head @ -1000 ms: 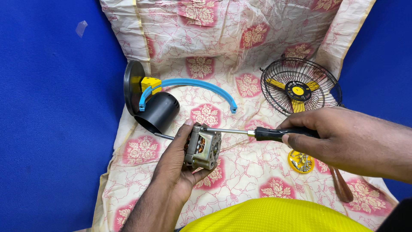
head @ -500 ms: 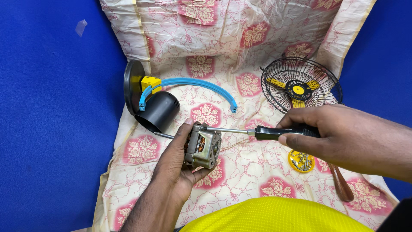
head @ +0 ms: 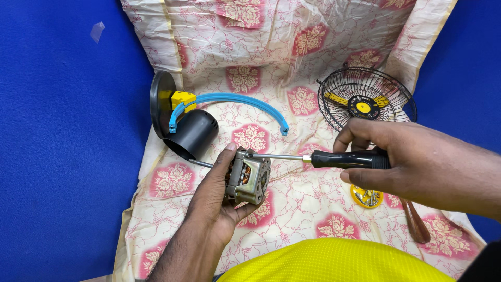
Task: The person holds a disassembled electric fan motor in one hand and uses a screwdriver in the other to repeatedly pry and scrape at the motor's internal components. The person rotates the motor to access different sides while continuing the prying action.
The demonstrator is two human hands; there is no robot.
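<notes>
Near the middle of the flowered cloth [head: 292, 68], my left hand [head: 219, 196] was clenched around a small electric motor [head: 248, 176], copper windings showing. My right hand [head: 417, 162] gripped the black handle of a screwdriver [head: 334, 159], its tip touching the motor's top edge. Just beside that hand, on the near right, lay a yellow cap [head: 366, 197] holding screws. Farther left sat a black motor housing [head: 192, 134] with a blue curved bracket [head: 235, 102]; a black wire fan guard [head: 362, 99] lay far right.
</notes>
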